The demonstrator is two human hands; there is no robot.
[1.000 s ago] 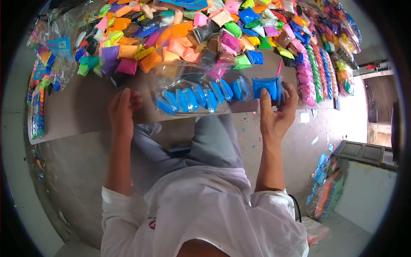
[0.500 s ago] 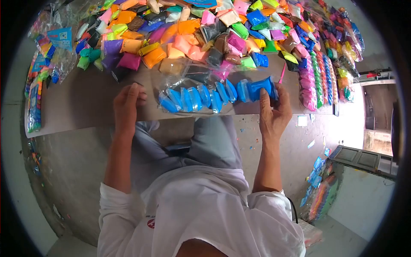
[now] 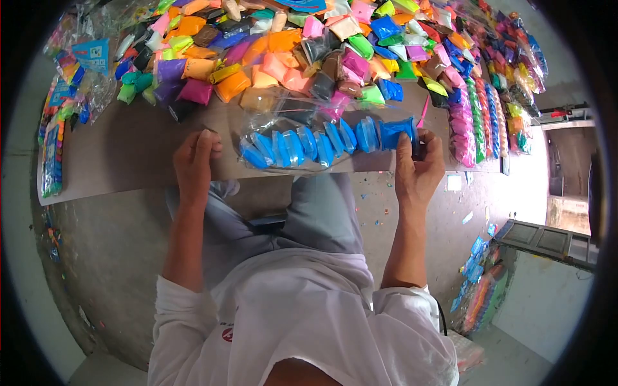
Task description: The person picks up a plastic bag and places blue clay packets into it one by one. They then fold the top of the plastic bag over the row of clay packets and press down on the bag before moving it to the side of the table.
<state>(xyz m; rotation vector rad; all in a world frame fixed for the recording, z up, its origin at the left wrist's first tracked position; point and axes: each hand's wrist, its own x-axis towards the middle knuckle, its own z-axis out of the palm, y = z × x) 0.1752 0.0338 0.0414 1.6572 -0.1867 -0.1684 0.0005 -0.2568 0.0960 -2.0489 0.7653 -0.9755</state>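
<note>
A row of small blue packets (image 3: 291, 148) in clear plastic lies along the near edge of the table. My right hand (image 3: 417, 168) grips the blue packet (image 3: 394, 135) at the right end of this row, thumb on its near side and fingers behind it. To the left of the row, my left hand (image 3: 195, 157) is held over the table edge with its fingers curled in and the thumb against them. Nothing shows in it, and it is apart from the packets. Clear plastic film (image 3: 264, 122) lies just behind the row.
A big heap of multicoloured packets (image 3: 283, 42) covers the back of the table (image 3: 122, 154). Long strips of pink packets (image 3: 462, 128) and other colours lie at the right. A pink stick (image 3: 423, 110) lies behind my right hand. Clear bags (image 3: 96, 77) are at the left.
My right hand has shifted slightly right and down, and the end blue packet is turned more upright. My left hand has moved slightly right, its fingers more curled.
</note>
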